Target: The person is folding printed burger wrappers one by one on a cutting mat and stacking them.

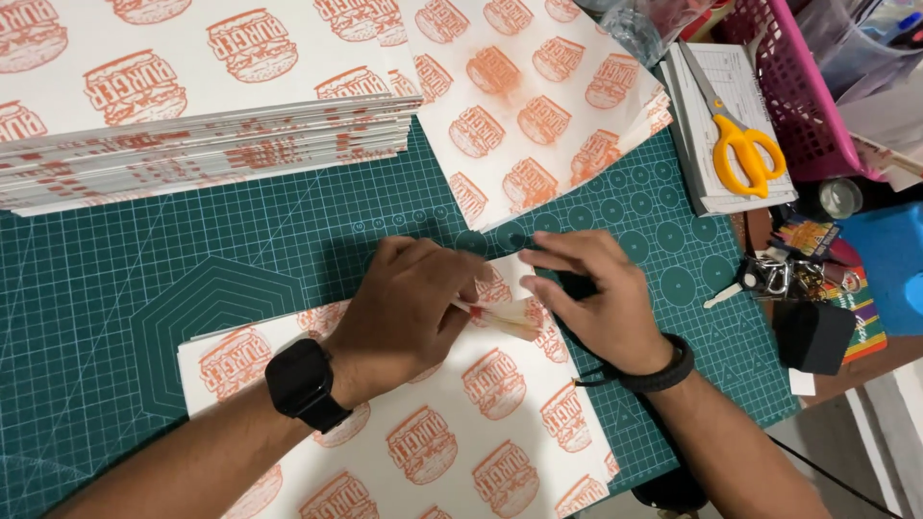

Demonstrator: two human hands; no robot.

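Printed paper sheet [433, 432] under both hands, left hand [409, 308] grip pinching its folded corner [510, 317], right hand [596, 298] fingers spread flat.

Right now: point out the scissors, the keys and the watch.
scissors [745, 154], head view, on the yellow handles.
keys [766, 276], head view, on the metal bunch.
watch [298, 380], head view, on the black face, left wrist.
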